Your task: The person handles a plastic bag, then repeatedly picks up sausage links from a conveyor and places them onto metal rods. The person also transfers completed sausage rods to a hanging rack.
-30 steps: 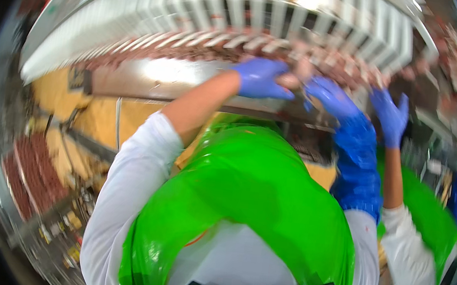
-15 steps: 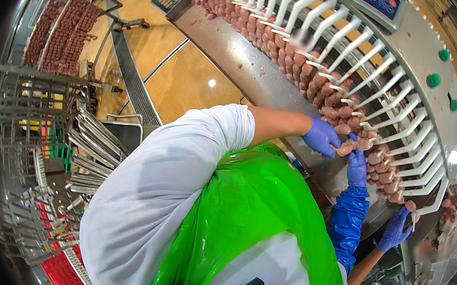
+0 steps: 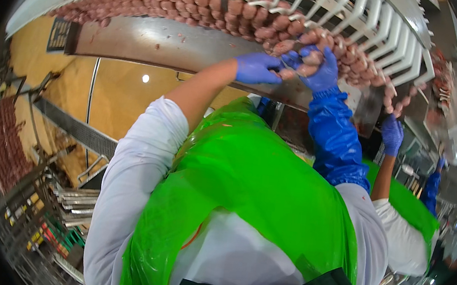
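Both my hands wear purple gloves, and they meet in front of the rows of pink sausage links [image 3: 236, 18] hanging from the white hooks [image 3: 358, 25]. My left hand [image 3: 258, 69] pinches the end of a short run of sausage links [image 3: 307, 70]. The same links lie across the palm of my right hand [image 3: 324, 75], its fingers curled round them. A blue sleeve covers my right forearm. Behind my hands, more links hang close to my fingertips; exactly where the held links join them is hidden.
A steel tray [image 3: 139, 41] with small meat scraps runs beneath the hooks. To my right, a co-worker's gloved hand [image 3: 392, 134] holds a hanging string of links [image 3: 390, 98]. Racks with more sausages [image 3: 3, 141] stand at the left, near a floor drain [image 3: 77, 126].
My view has turned, so the hook line now lies across the top. Both hands remain on the links; the right hand now cups them more. The co-worker's hand has a longer string.
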`<state>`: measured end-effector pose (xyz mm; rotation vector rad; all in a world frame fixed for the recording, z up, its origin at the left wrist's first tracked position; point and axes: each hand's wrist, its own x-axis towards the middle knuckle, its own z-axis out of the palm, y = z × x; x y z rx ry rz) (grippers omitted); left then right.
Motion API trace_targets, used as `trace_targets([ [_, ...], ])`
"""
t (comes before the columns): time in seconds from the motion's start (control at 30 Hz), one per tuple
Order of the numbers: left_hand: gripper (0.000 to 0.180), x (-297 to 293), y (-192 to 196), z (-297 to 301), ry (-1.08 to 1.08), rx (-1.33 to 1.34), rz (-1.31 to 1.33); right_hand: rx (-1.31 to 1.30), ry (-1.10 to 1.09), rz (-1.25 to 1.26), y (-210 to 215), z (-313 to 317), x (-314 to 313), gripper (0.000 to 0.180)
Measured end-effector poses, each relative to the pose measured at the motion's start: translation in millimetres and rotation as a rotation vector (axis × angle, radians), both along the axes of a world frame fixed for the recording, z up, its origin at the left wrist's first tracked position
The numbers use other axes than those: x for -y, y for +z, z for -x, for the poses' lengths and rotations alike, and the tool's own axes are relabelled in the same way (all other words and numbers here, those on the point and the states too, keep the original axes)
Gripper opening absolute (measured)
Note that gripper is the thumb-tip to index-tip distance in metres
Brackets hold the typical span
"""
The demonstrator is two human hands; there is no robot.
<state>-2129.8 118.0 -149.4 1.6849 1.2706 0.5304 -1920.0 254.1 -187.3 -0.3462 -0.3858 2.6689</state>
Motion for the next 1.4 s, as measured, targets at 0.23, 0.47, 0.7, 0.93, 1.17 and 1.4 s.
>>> trace_targets([
  [0.23,0.033,4.5,19.1,27.9,0.083,0.128,0.138,0.263,-0.082,-0.150,23.5,34.8,36.6,0.057],
  [0.47,0.038,-8.7,-8.5,26.0,-0.039,-0.172,-0.190,0.317,-0.176,-0.246,-4.4,38.9,53.2,0.027],
  [0.7,0.028,-27.7,-47.1,11.0,0.019,-0.016,0.008,0.606,-0.268,-0.879,-34.7,16.1,58.9,0.038],
  [0.93,0.024,-34.7,-59.5,-32.7,0.331,0.225,0.108,0.783,-0.202,-1.119,-26.4,-2.1,59.8,0.031],
  [1.17,0.037,-62.1,-36.9,-41.8,0.648,0.770,0.429,0.486,-0.060,-0.860,-47.6,-13.9,46.8,0.037],
  [1.4,0.021,-67.8,-58.6,-15.3,0.625,0.823,0.545,0.542,-0.114,-0.719,-32.8,-28.6,35.0,0.037],
])
